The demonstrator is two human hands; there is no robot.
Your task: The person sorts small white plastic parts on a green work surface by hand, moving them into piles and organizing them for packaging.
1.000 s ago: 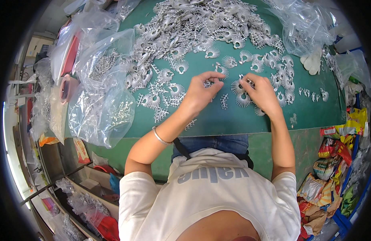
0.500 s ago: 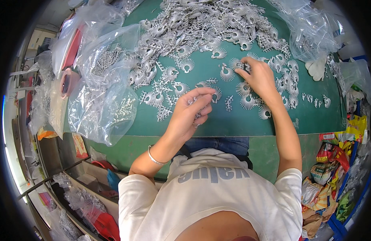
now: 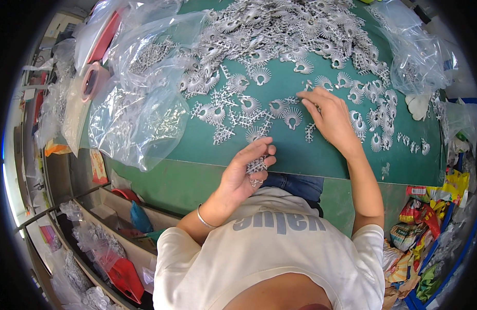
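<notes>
My left hand [image 3: 248,168] is just off the front edge of the green tabletop, fingers curled round a small bunch of grey branch-shaped metal pieces [image 3: 256,166]. Over the middle of the table, my right hand [image 3: 327,118] has thumb and forefinger pinched at the end of another branch-shaped piece [image 3: 290,100]. Just below those fingertips lies a fan-shaped metal piece [image 3: 292,118] with fine spokes. A single branched piece [image 3: 309,133] rests by the right hand's palm. Mixed fans and branches [image 3: 233,111] are spread to the left.
A large heap of the metal pieces [image 3: 295,31] covers the back of the table. Clear plastic bags [image 3: 140,119] lie at the left, beside a pink tape roll [image 3: 94,81]. Several fans [image 3: 383,113] and another clear bag [image 3: 411,51] are at the right.
My right hand has moved from the fans to a branched piece; the grey thing in its fingers no longer shows there. My left hand has drawn back toward me and turned, exposing its bunch.
</notes>
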